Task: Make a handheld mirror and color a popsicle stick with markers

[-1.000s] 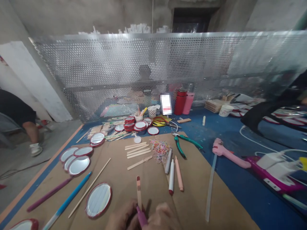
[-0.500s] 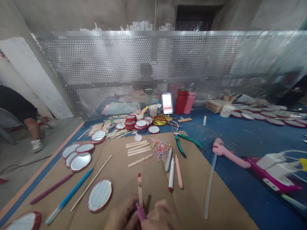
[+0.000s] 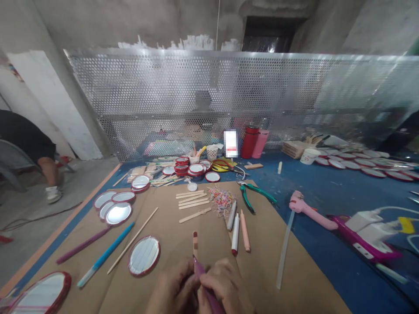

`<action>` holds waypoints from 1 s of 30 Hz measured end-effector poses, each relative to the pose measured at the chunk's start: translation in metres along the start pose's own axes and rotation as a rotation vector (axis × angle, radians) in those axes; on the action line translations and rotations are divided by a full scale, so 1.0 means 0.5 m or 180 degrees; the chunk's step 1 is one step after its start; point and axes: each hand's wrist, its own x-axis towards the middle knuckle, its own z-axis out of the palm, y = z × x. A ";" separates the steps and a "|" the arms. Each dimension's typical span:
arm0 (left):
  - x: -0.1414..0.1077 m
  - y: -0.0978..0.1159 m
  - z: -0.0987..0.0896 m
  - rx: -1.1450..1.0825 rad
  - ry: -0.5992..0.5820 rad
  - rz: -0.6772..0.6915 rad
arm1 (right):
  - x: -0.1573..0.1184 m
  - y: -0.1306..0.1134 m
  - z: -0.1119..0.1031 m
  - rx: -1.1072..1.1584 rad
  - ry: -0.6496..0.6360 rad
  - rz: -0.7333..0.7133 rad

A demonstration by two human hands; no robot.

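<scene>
Right, holding a purple marker (image 3: 199, 267) in the right hand (image 3: 227, 283), curled tight around it. Pinching a small painted stick (image 3: 195, 244) in the left hand (image 3: 173, 281), closed around its low end, too hidden to see well. Pointing the marker's dark tip up close to the stick, over the near part of the brown cardboard (image 3: 262, 270), about midway between its left and right edges. Showing a dark red top on the stick.

Can see a round red-rimmed disc (image 3: 144, 256) just left of the hands, then a thin stick (image 3: 132, 240), a blue pen (image 3: 106, 255) and a long plum pen (image 3: 81, 246), all slanting, out toward the cardboard's left edge. Near the far edge, can find some plain flat sticks (image 3: 194, 204) beside a heap of tiny colourful bands (image 3: 221, 200). Just nearer than the heap, can see a grey marker (image 3: 231, 215), a white marker (image 3: 235, 234) and a peach marker (image 3: 245, 231). Can spot green pliers (image 3: 248, 201) across the far right corner of the cardboard.

Past its right edge, can see a pink glue gun (image 3: 314, 214) on the blue desk (image 3: 314, 185), next to a purple power strip (image 3: 381, 255). By the desk's far edge, can see a red bottle (image 3: 249, 144) and a pink bottle (image 3: 261, 145), close together
</scene>
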 end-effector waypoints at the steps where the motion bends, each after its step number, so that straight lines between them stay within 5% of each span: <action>1: 0.000 0.002 0.001 -0.0041 0.0001 0.0011 | 0.002 0.002 0.001 0.0018 0.0046 -0.0027; 6: -0.002 0.015 0.007 -0.0084 -0.0023 -0.0056 | 0.006 0.011 -0.007 0.0168 -0.0081 -0.0062; 16: -0.004 0.020 0.006 0.0188 0.0083 -0.0016 | -0.015 0.013 -0.047 0.0595 -0.0775 0.1499; 30: -0.010 0.022 0.001 0.0578 0.0189 0.0203 | -0.009 0.019 -0.035 0.0414 -0.1120 0.1154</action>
